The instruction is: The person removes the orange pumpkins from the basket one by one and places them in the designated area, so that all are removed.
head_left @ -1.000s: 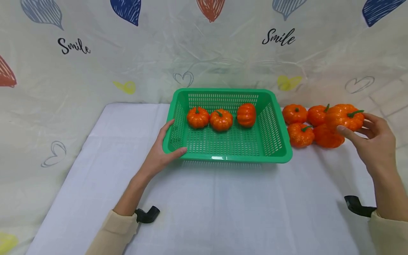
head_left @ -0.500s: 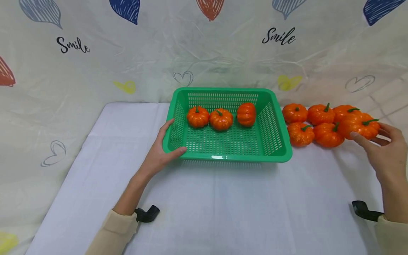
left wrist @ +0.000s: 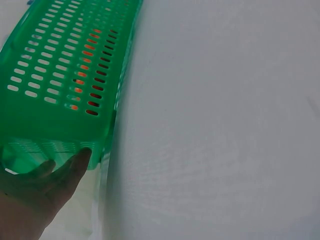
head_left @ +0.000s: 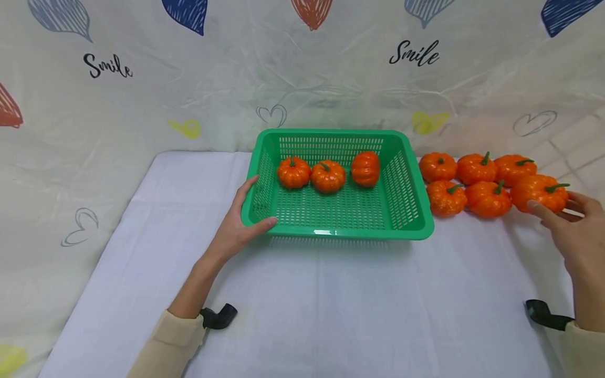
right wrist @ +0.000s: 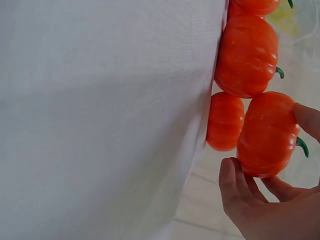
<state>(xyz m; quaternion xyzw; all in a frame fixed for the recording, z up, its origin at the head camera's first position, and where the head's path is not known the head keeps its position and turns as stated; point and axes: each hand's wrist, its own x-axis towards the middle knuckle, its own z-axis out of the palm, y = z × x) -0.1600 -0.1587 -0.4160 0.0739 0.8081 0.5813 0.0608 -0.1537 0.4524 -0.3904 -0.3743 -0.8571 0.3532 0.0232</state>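
In the head view my right hand [head_left: 574,220] holds a small orange pumpkin [head_left: 539,193] with a green stem, thumb on its near side and fingers at its right. It is at the right end of the front row of pumpkins. The right wrist view shows the same pumpkin [right wrist: 269,135] between thumb and fingers. My left hand [head_left: 239,218] grips the front left corner of a green plastic basket [head_left: 331,234], thumb over the front rim. Inside lie three pumpkins: two side by side [head_left: 294,173] and one tipped on its side [head_left: 365,169].
Several other pumpkins [head_left: 488,199] stand in two rows on the white-covered table [head_left: 321,304], right of the basket. Behind the table hangs a pale sheet [head_left: 331,79] printed with leaves, hearts and "Smile". A black wrist mount [head_left: 219,317] sits on each forearm.
My right hand has carried its pumpkin rightward and down, from above the back row to the right end of the front row. The left hand and basket stay in place.
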